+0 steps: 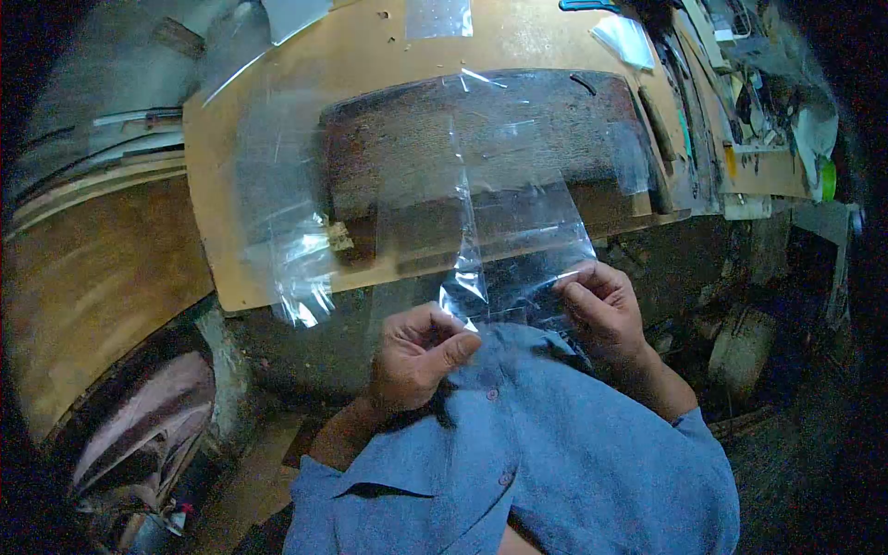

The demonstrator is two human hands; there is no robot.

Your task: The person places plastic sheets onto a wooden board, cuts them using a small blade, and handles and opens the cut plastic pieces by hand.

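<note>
A clear plastic film sheet (527, 208) stretches from the dark board toward my body, with creases that catch the light. My left hand (421, 356) pinches its near edge between thumb and fingers, close to my blue shirt. At the other near corner, my right hand (601, 301) grips the film between thumb and forefinger. Beneath the film lies a dark, worn wooden board (398, 153). Another clear plastic piece (305, 268) hangs over the table's front edge, left of my hands.
The board rests on a tan tabletop (215, 185). More clear plastic (439, 17) lies at the back, and a small stack of plastic pieces (624, 42) at the back right. A dark rod (657, 125) lies beside the board. Wooden panels (102, 296) stand at the left.
</note>
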